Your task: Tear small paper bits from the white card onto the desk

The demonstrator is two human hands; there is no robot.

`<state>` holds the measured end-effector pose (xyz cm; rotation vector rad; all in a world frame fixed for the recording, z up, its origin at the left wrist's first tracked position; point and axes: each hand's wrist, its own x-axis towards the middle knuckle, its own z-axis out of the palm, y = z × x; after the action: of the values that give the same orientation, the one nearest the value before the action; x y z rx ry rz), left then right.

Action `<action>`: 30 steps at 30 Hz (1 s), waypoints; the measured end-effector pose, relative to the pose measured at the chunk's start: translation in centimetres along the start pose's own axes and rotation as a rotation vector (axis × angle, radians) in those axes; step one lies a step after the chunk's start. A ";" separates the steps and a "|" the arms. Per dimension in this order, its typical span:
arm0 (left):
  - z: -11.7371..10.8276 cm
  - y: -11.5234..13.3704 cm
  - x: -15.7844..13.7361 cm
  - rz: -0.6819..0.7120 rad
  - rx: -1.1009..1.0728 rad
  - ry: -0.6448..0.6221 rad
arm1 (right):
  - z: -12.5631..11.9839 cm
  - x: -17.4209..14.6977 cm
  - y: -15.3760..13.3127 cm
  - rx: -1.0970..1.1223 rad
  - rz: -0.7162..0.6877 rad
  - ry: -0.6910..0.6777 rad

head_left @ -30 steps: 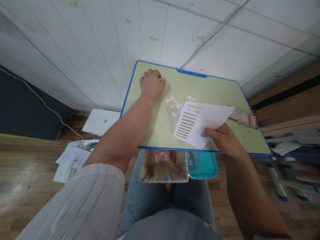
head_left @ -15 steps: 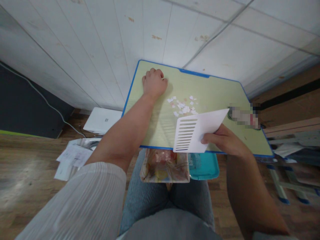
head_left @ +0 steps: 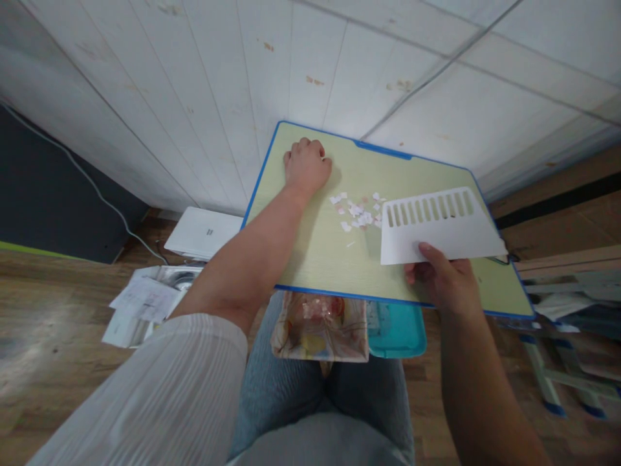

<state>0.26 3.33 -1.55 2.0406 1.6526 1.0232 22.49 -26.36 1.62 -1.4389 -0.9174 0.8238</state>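
Note:
My right hand (head_left: 444,278) grips a white card with a row of cut-out slots (head_left: 436,239) by its near edge, thumb on top. The card is held over the right half of a pale yellow-green tabletop with blue edging (head_left: 320,268). Just left of the card lies a loose scatter of small white paper scraps (head_left: 361,215), a few of them pinkish. My left hand (head_left: 308,167) rests on the table's far left part, fingers curled in; nothing shows in it, and its underside is hidden.
Below the table's near edge, a patterned open box or bag (head_left: 317,330) sits by my legs, beside a turquoise tray (head_left: 400,333). A white laptop-like slab (head_left: 204,232) and papers (head_left: 145,298) lie at left. A white panelled wall (head_left: 272,77) stands behind the table.
My right hand has turned the slotted card, so its slots now face the far side, and moved it slightly right. The left hand stays on the table.

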 end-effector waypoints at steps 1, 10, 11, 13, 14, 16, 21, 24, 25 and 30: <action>-0.1 0.1 -0.1 0.001 0.005 -0.003 | 0.3 -0.2 0.1 -0.007 -0.030 0.013; -1.3 0.8 -0.6 0.001 0.049 -0.031 | 2.6 1.4 0.7 -0.023 -0.144 0.190; -1.4 1.0 -0.7 -0.002 0.056 -0.034 | 2.5 1.9 0.6 -0.023 -0.156 0.219; -1.7 1.3 -1.0 -0.015 0.073 -0.047 | 2.2 2.9 0.4 -0.040 -0.173 0.275; -1.9 1.5 -1.1 -0.022 0.085 -0.056 | 2.2 3.3 0.4 -0.056 -0.177 0.292; -2.1 1.7 -1.2 -0.032 0.103 -0.073 | 2.3 3.8 0.4 -0.096 -0.177 0.288; -2.0 1.3 -1.1 -0.045 0.081 -0.094 | 3.4 4.1 1.0 -0.144 -0.165 0.227; -1.3 0.7 -0.7 -0.030 0.057 -0.076 | 3.6 4.3 1.2 -0.108 -0.168 0.302; -1.1 0.5 -0.6 -0.023 0.044 -0.061 | 3.5 4.4 1.2 -0.095 -0.166 0.323; -0.7 -0.1 -0.4 -0.018 0.021 -0.012 | 3.2 4.6 1.2 -0.073 -0.131 0.306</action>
<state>-0.33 2.90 -1.27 2.0372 1.6793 0.9906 21.81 -20.83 0.29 -1.5014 -0.8029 0.4604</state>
